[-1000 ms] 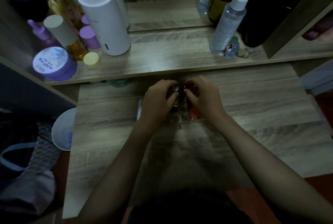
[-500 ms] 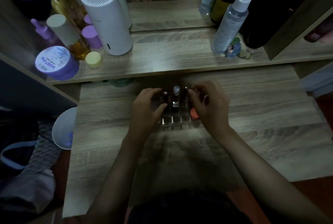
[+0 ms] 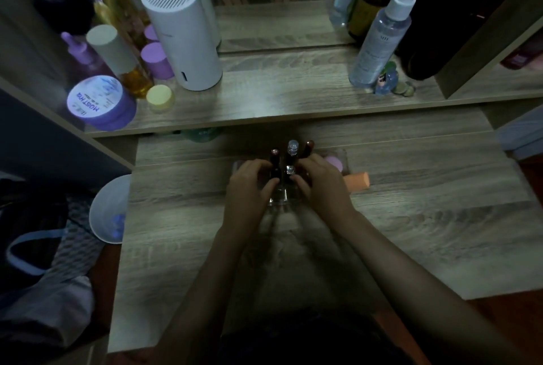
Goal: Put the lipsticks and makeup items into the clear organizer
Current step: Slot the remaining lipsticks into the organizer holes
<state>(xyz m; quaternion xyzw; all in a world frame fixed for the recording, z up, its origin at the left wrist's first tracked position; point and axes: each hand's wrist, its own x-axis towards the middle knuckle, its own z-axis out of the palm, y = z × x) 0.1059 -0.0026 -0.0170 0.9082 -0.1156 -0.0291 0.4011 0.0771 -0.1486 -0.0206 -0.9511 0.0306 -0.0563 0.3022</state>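
It was a home vanity corner, dimly lit, by the look of it. A wood-grain dressing table (image 3: 411,232) ran under a raised shelf (image 3: 279,100) backed by a mirror (image 3: 279,20), which reflected the bottles and a pair of hands. Toiletries crowded that shelf: a purple cream jar (image 3: 100,104), a clear spray bottle (image 3: 382,35), an amber bottle with a pale cap (image 3: 117,59), a tall white vented cylinder (image 3: 182,32). Beside the table on the left lay a bag and crumpled fabric (image 3: 44,261), household clutter.
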